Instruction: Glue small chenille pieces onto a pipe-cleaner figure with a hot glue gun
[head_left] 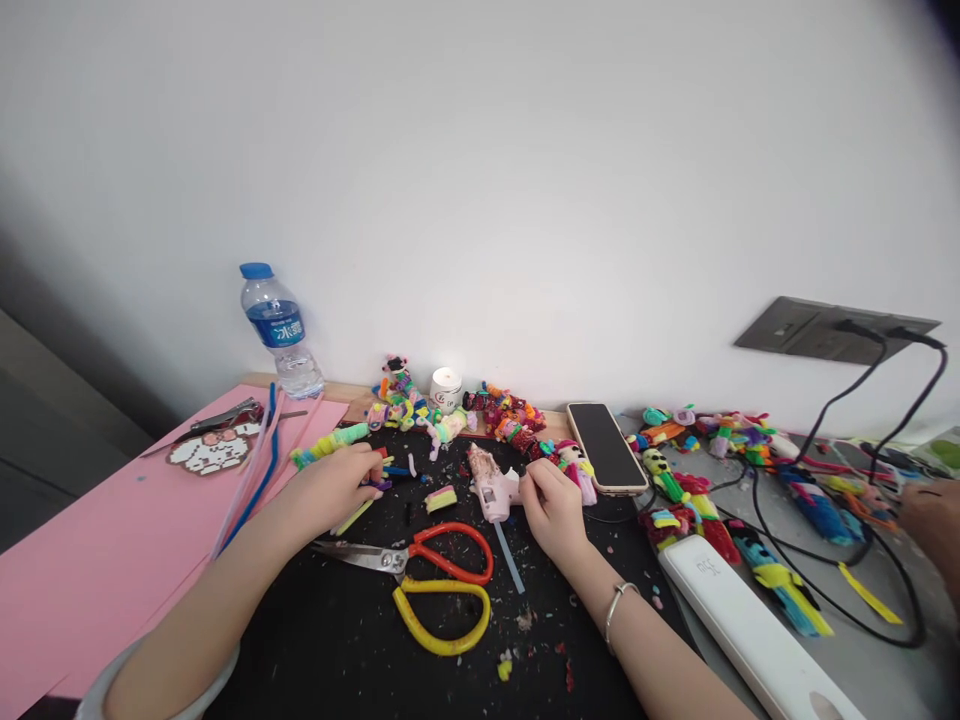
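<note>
My right hand (553, 508) is closed round the handle of a pink hot glue gun (491, 500), which lies on the black mat with a clear glue stick (511, 560) poking out toward me. At the left, my left hand (349, 485) reaches down with fingers curled together among short cut pipe cleaner pieces (397, 470); what its fingertips hold is hidden. Between the hands sits a small pink and yellow pipe cleaner bundle (441, 499). Scissors with red and yellow handles (442, 617) lie partly open in front.
Pipe cleaner dolls (517, 415) line the wall, with more at the right (690, 490). A phone (607, 448), a white power bank-like bar (750, 620), a water bottle (277, 330) and pink sheets (82, 580) surround the mat. Black cables (757, 500) and another person's hand (930, 520) are at right.
</note>
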